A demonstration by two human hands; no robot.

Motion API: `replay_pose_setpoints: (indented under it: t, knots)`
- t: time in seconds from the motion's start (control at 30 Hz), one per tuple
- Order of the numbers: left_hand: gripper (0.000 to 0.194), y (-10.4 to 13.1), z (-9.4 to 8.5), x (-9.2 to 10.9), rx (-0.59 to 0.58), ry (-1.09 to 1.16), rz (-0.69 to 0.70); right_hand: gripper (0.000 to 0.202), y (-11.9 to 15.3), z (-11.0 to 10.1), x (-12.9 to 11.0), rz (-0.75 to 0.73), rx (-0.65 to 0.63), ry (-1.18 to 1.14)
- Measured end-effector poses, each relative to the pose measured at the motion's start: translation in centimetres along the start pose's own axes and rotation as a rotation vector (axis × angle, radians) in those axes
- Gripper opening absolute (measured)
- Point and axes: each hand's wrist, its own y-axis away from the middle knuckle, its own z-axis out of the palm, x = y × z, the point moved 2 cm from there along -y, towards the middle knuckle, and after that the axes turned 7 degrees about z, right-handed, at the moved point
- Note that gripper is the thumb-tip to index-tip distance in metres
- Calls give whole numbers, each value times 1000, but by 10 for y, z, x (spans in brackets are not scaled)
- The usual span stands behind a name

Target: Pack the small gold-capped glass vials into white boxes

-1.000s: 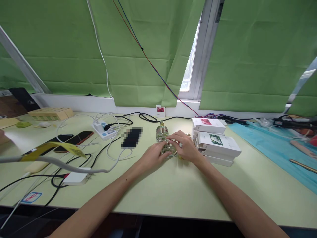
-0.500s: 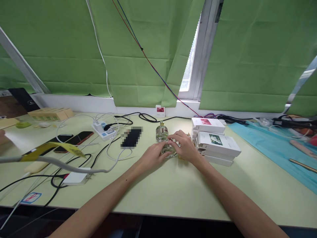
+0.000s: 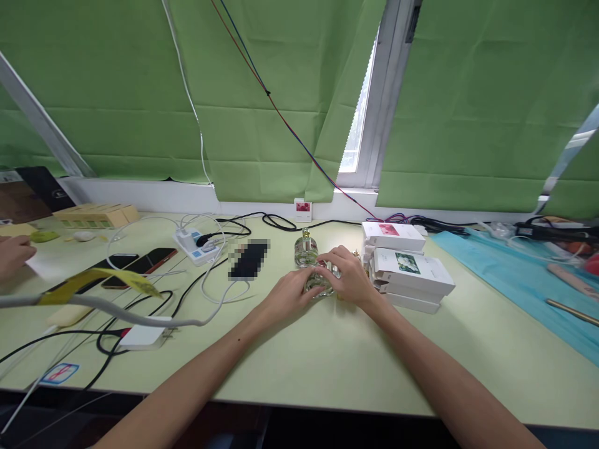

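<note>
On the table a clear glass perfume bottle (image 3: 317,290) sits between my two hands, partly covered by them. My left hand (image 3: 296,290) is closed around its left side, thumb along the front. From the right, my right hand (image 3: 345,274) grips its upper part with bent fingers. Just behind stands a second perfume bottle (image 3: 306,251) with a gold-coloured neck, upright and untouched. Something gold shows past my right hand, mostly hidden. White printed boxes (image 3: 412,269) are stacked close to my right wrist.
Left of my hands lie a blurred-out dark phone (image 3: 249,259), a power strip (image 3: 196,247), tangled cables and a white charger (image 3: 146,334). Another person's hand (image 3: 15,254) is at the far left. A blue sheet (image 3: 510,274) covers the right side. A small box (image 3: 302,210) stands by the wall.
The other person's hand has come further into view at the far left. My hands stay around the same bottle, with barely any visible movement.
</note>
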Motion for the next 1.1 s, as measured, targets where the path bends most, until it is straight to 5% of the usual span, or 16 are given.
replay_pose_setpoints:
  t: [0.23, 1.1]
  knots:
    - [28, 0, 0, 0, -21, -20, -5, 26, 0, -5, -2, 22, -51, -146]
    - [25, 0, -1, 2, -17, -24, -7, 6, -1, 3, 5, 29, -13, -71]
